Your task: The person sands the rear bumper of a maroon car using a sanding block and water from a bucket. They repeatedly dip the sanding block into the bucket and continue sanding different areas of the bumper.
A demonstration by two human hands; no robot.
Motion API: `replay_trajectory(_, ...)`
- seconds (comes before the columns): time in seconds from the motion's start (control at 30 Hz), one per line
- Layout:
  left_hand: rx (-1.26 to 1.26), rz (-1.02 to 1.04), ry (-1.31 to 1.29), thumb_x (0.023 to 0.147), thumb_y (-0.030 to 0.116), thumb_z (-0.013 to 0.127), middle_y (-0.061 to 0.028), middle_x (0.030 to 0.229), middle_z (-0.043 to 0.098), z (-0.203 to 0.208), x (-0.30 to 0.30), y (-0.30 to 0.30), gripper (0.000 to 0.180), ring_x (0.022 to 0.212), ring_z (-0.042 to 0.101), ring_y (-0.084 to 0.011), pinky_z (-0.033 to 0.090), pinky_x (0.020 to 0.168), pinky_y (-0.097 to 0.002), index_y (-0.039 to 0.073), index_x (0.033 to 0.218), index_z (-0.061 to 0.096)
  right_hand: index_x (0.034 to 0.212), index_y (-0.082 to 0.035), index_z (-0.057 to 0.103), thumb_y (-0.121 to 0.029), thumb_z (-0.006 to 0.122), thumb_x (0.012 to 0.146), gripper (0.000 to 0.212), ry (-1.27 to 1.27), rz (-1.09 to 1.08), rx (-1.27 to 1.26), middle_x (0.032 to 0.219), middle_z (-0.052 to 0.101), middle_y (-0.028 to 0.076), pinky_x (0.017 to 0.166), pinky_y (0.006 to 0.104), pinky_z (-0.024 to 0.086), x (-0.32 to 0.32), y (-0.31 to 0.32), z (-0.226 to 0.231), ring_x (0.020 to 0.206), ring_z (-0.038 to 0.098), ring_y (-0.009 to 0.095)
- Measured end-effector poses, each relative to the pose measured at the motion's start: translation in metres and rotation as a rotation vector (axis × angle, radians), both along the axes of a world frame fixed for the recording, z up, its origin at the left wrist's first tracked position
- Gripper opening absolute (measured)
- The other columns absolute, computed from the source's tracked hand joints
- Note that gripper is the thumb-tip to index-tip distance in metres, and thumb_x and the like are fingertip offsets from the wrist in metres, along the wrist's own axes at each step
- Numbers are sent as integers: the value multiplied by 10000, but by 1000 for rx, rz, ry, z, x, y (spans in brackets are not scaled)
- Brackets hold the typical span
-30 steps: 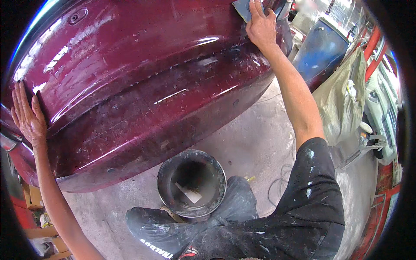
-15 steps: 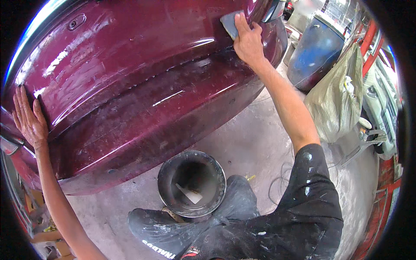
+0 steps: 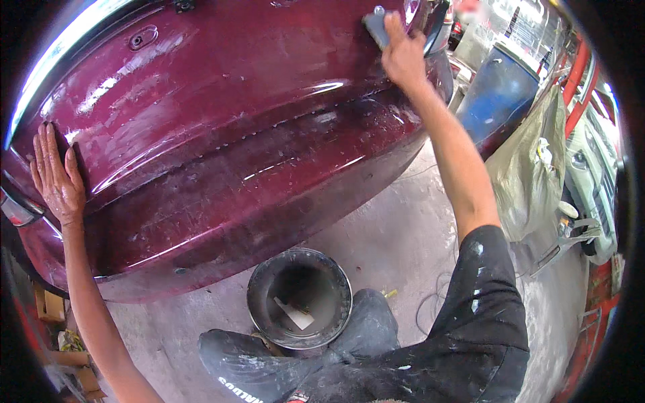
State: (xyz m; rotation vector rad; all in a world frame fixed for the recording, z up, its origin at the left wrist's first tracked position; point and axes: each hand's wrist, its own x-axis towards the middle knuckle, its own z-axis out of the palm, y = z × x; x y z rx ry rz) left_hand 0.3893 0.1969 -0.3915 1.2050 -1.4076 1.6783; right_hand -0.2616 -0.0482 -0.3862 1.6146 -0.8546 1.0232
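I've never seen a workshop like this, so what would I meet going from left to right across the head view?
Left hand flat on the dark red car body, its oval fitting, round bucket, grey pad, right hand touching it, blue barrel, white panel.

I see a person seated on the near side of a maroon car panel (image 3: 255,60), its gloss streaked and dulled in patches. Over at the left, the left hand (image 3: 59,183) lies flat against it, fingers spread; at the far right, the right hand (image 3: 405,59) holds a grey pad (image 3: 376,28) to the surface. A dark bucket (image 3: 330,305) stands by the knees (image 3: 225,349), a pale flat piece (image 3: 295,316) inside. Farther right are a blue barrel (image 3: 497,94) and a translucent bag (image 3: 527,174); a cardboard box (image 3: 50,305) sits at the left.
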Motion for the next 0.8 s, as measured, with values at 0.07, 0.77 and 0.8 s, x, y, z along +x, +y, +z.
replay_trajectory(0.07, 3, 24, -11, 1095, 359, 430, -46, 1619, 437, 4, 2, 5, 523, 1515, 374, -241, 250, 1232, -471, 163, 1580, 425, 1391, 45, 526, -92, 582, 854, 557, -47, -103, 29, 1407, 561, 253, 1041, 556, 406, 13, 2, 32, 1134, 591, 452)
replay_trajectory(0.77, -10, 44, -6, 1092, 380, 441, -17, 1617, 440, 5, 9, 7, 528, 1510, 381, -214, 268, 1225, -461, 185, 1582, 423, 1371, 138, 496, -25, 568, 841, 559, -178, 354, 78, 1400, 521, 364, 1146, 514, 404, 149, 69, -39, 1292, 504, 533)
replay_trajectory(0.8, -17, 21, -27, 1096, 387, 431, -8, 1621, 435, 6, 9, 8, 524, 1508, 385, -207, 267, 1226, -457, 193, 1583, 422, 1387, 124, 483, -34, 575, 845, 572, -339, 351, 267, 1426, 494, 362, 1124, 523, 425, 142, 76, -21, 1280, 508, 532)
